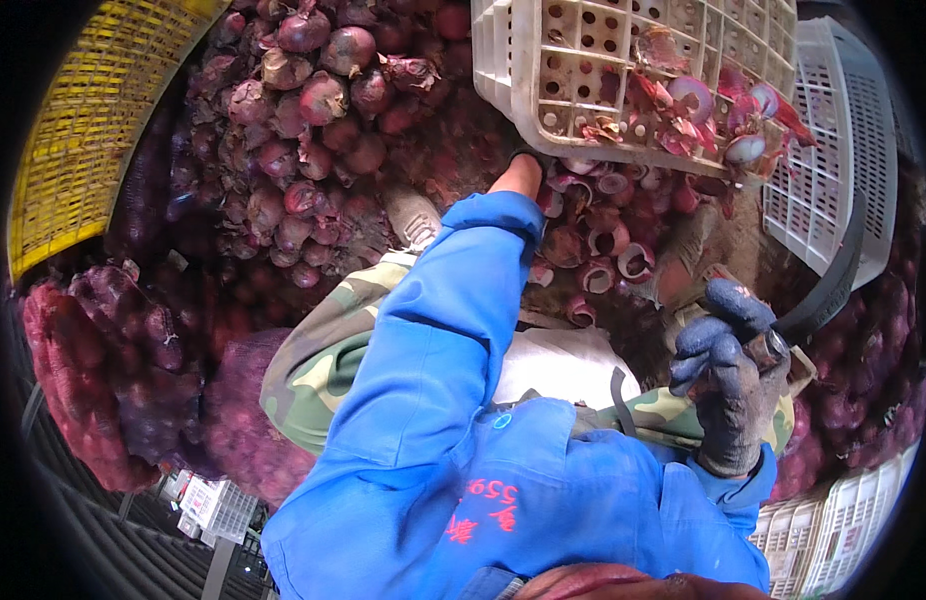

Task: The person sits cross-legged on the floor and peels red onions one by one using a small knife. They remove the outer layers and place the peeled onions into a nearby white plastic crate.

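Observation:
My left arm, in a blue sleeve, reaches forward to a tilted, dirty white plastic crate (pixel 564 139). Only the bare wrist and a dark glove cuff of my left hand (pixel 528 155) show; the crate hides the fingers. Purple onion skins and cut onion ends (pixel 688 101) lie in the crate and spill over its right-hand rim. Cut onion pieces (pixel 605 240) cover the ground below. On the right, my right hand (pixel 733 367), in a worn grey-blue glove, is closed around the handle of a sickle (pixel 827 289). Its dark curved blade points up and away from me.
A heap of purple onions (pixel 320 97) fills the front left beside a yellow plastic crate (pixel 95 127). Mesh sacks of onions (pixel 80 375) stand at left. A white perforated crate (pixel 800 157) stands near the sickle blade. Stacked crates (pixel 830 525) are behind at right.

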A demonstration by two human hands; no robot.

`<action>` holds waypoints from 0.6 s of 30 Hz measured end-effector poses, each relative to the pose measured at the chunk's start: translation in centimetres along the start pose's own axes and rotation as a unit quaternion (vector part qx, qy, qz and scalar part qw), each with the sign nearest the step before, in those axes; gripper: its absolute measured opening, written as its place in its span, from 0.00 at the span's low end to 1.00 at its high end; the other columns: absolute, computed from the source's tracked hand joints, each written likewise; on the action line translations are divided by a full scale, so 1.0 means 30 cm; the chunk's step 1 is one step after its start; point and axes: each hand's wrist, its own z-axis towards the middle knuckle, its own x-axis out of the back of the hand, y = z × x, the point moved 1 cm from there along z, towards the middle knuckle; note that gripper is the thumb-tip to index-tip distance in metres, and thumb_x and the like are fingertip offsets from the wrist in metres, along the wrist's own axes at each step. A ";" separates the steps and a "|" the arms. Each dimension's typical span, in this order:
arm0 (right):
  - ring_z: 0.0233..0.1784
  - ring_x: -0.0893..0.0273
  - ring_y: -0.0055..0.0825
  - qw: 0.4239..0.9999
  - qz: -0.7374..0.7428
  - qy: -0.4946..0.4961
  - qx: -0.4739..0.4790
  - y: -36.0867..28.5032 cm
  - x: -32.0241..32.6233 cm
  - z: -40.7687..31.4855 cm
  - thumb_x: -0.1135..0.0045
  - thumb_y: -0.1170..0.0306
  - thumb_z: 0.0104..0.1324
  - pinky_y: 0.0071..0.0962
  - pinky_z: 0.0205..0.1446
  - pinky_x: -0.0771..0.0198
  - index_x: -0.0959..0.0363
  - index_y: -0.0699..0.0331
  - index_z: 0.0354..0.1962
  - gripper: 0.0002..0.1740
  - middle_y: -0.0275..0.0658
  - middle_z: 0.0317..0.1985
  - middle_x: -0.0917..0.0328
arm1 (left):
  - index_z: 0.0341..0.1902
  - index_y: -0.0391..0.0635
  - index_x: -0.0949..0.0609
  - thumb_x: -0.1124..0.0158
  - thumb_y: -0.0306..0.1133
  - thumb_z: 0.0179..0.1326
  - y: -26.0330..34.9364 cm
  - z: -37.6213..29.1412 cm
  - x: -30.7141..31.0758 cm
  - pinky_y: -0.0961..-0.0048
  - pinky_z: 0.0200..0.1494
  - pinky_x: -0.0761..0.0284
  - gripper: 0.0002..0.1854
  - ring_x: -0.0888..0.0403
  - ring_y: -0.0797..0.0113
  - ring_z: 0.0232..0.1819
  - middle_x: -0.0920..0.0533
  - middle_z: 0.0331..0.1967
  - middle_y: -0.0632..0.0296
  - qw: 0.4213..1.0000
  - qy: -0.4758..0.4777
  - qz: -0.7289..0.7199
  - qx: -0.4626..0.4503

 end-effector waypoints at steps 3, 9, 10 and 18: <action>0.27 0.18 0.30 1.000 0.000 0.004 0.003 0.004 0.007 -0.002 0.39 0.68 0.65 0.25 0.30 0.20 0.32 0.76 0.60 0.29 0.50 0.32 0.17 | 0.69 0.46 0.28 0.39 0.47 0.61 0.009 0.011 0.010 0.46 0.61 0.27 0.33 0.26 0.37 0.63 0.31 0.69 0.41 0.999 -0.027 0.005 -0.016; 0.27 0.17 0.30 1.000 0.003 -0.004 0.011 0.010 0.009 -0.024 0.39 0.68 0.65 0.25 0.30 0.20 0.31 0.76 0.60 0.29 0.49 0.32 0.17 | 0.70 0.47 0.28 0.39 0.46 0.61 0.029 0.023 0.038 0.47 0.61 0.26 0.33 0.25 0.37 0.62 0.29 0.68 0.42 0.997 -0.064 0.007 -0.042; 0.27 0.17 0.30 1.000 0.000 -0.002 0.011 0.010 0.007 -0.026 0.39 0.68 0.65 0.25 0.30 0.20 0.32 0.76 0.60 0.29 0.49 0.32 0.17 | 0.70 0.48 0.28 0.38 0.46 0.61 0.027 0.025 0.043 0.47 0.61 0.26 0.33 0.25 0.37 0.62 0.29 0.67 0.42 0.997 -0.070 0.006 -0.046; 0.28 0.17 0.30 1.000 0.002 -0.005 0.003 0.003 -0.018 -0.025 0.39 0.69 0.64 0.25 0.31 0.20 0.31 0.76 0.60 0.29 0.49 0.33 0.18 | 0.70 0.49 0.27 0.38 0.45 0.61 0.038 0.034 0.029 0.48 0.60 0.26 0.33 0.24 0.37 0.61 0.26 0.65 0.43 0.991 -0.108 -0.001 -0.079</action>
